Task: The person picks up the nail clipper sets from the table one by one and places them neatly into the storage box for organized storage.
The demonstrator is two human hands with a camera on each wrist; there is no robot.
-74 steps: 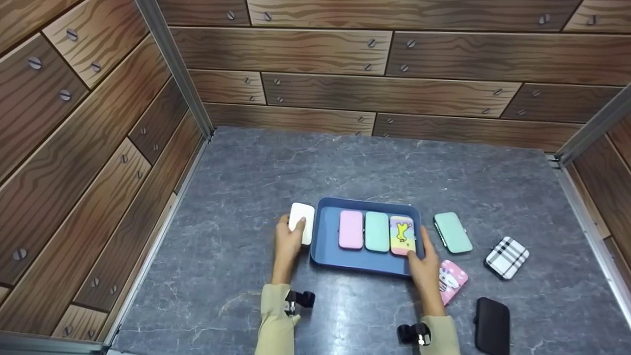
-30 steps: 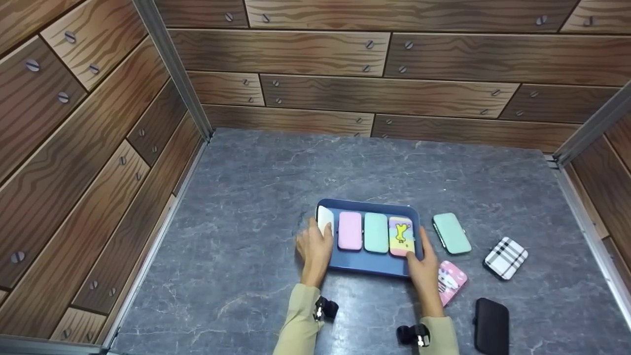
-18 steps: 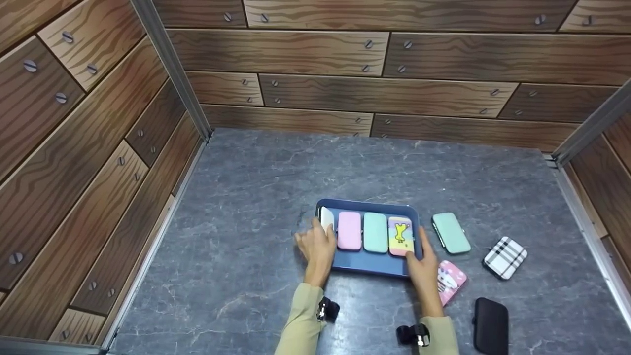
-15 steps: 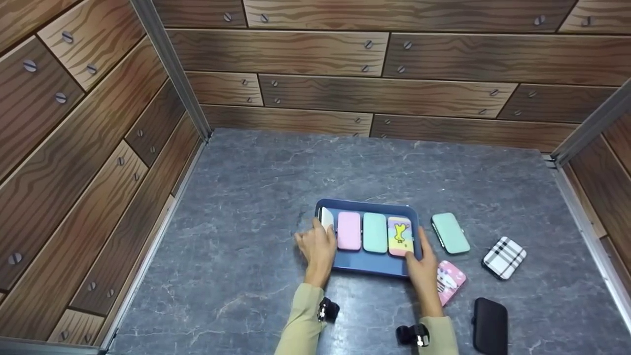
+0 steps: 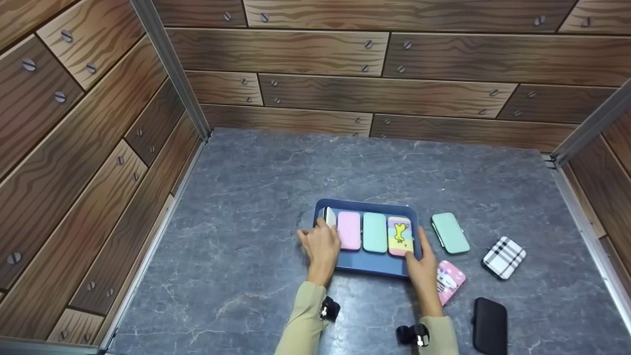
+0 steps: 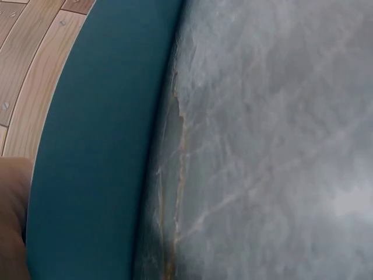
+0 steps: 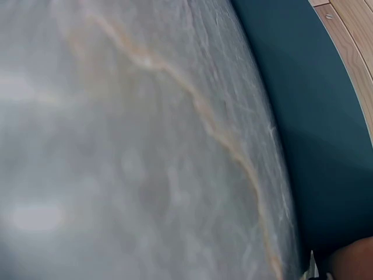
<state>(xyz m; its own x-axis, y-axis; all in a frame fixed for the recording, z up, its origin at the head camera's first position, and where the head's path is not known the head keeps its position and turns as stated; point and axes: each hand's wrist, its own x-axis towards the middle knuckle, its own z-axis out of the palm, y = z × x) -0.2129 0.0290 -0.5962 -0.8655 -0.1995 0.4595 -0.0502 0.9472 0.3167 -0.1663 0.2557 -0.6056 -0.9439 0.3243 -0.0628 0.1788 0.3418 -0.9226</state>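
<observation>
Your left hand [image 5: 321, 246] pinches the white case [image 5: 331, 217], which stands tilted inside the left end of the blue tray [image 5: 372, 264], while your right hand [image 5: 422, 266] clasps the tray's right wall, thumb inside. In the tray, 3 more cases lie in a row: the pink case [image 5: 349, 230], the mint case [image 5: 375, 232] and the yellow-figured case [image 5: 401, 236] by your right thumb. Right of the tray, 4 others lie on the grey marbled surface [image 5: 246, 197].
</observation>
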